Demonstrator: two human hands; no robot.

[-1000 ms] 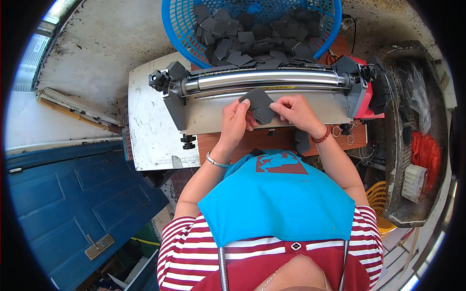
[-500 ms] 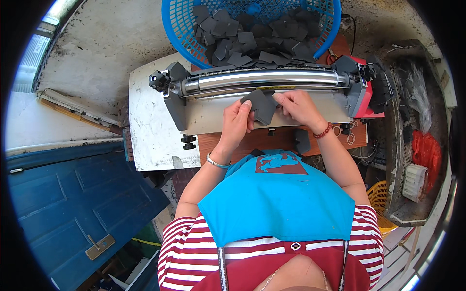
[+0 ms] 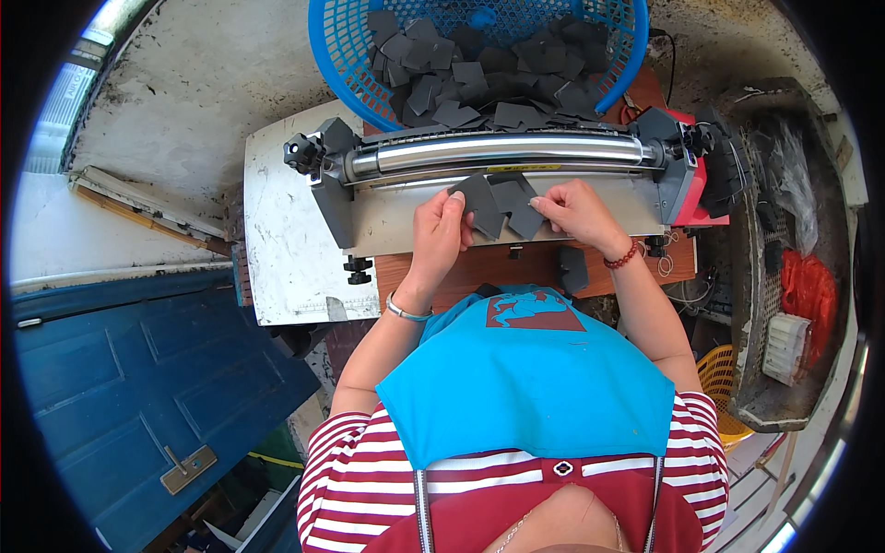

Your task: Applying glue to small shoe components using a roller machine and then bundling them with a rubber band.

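My left hand (image 3: 437, 238) pinches a dark grey flat piece (image 3: 477, 205), its thumb on top. A second dark grey piece (image 3: 526, 219), with a notched edge, is held by my right hand (image 3: 579, 216) between thumb and fingers. The two pieces overlap at their inner edges. Both hands are over the pale bed plate (image 3: 392, 210) of a roller machine, just on the near side of its shiny metal roller (image 3: 507, 150). A red bead bracelet is on my right wrist, a pale band on my left.
Behind the machine stands a blue plastic basket (image 3: 334, 72) with many dark grey pieces (image 3: 518, 112). Another dark piece (image 3: 572, 269) is at the brown table's (image 3: 442, 273) near edge. Black knobs (image 3: 304, 154) stick out at the machine's ends. A yellow basket (image 3: 716, 370) sits low at right.
The two grey pieces, stacked closely before, are now spread apart sideways. My right hand has moved slightly right with one piece, my left hand slightly left with the other.
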